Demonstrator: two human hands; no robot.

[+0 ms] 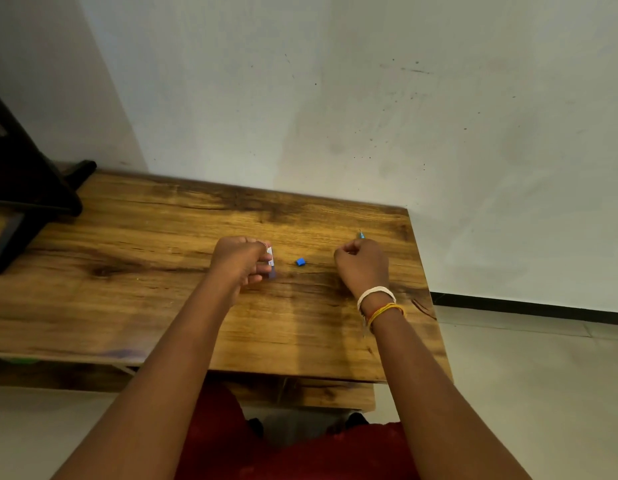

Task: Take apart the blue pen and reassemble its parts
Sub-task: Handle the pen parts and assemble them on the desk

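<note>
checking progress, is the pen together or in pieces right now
In pieces. A small blue cap lies alone on the table, the left hand holds the barrel, and the right hand holds a thin tipped part.

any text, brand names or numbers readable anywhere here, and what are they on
No text can be read in this view.
Pen barrel held in the left hand: a white label area with dark marks, too small and blurred to read.
Small blue pen piece on the wooden table: no print visible.
Pen part sticking out of the right hand: too thin to show any marking.
</note>
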